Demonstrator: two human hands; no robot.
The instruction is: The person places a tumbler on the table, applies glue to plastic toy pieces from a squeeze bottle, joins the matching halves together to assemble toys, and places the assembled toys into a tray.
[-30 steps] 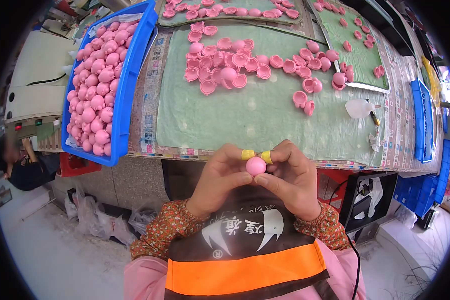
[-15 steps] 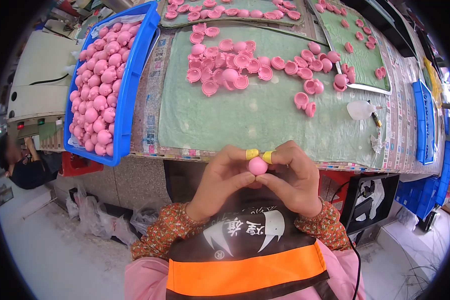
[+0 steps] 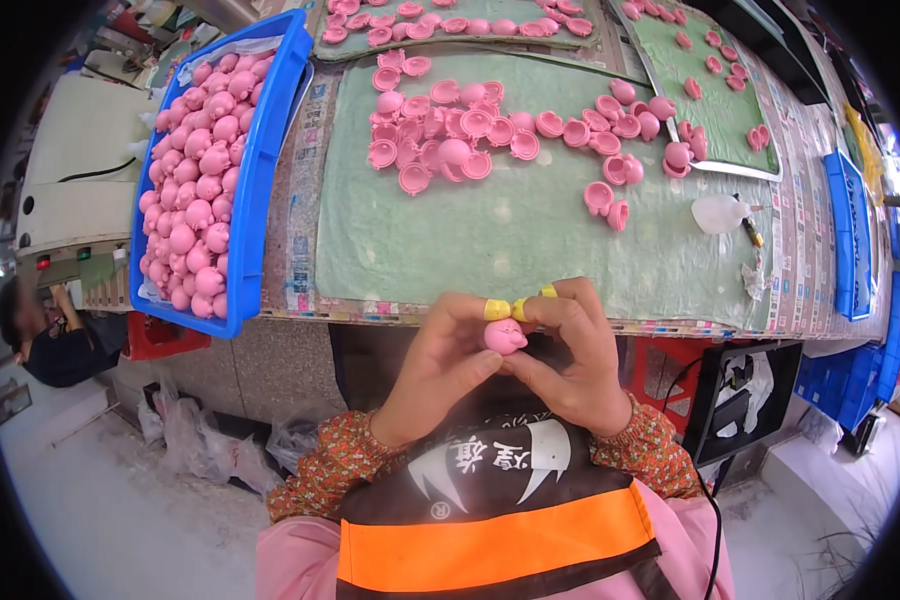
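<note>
Between both hands, over the near edge of the table, is a small round pink toy head [image 3: 505,337] with moulded bumps facing right. My left hand [image 3: 448,350] pinches it between thumb and index finger from the left. Thumb and fingers of my right hand [image 3: 570,350] close on it from the right. Yellow tape wraps fingertips on both hands. Beyond them, a heap of pink half shells [image 3: 455,150] lies on the green cloth [image 3: 410,250], some with the hollow side up.
A blue crate [image 3: 255,200] full of pink balls stands at the left. A translucent squeeze bottle [image 3: 718,214] lies on the right of the cloth. Boards with more shells, including a green board [image 3: 670,60], are at the back. A seated person [image 3: 55,335] is far left.
The pink toy head has turned in my fingers, so its moulded bumps now show at the right. Both hands have shifted slightly left.
</note>
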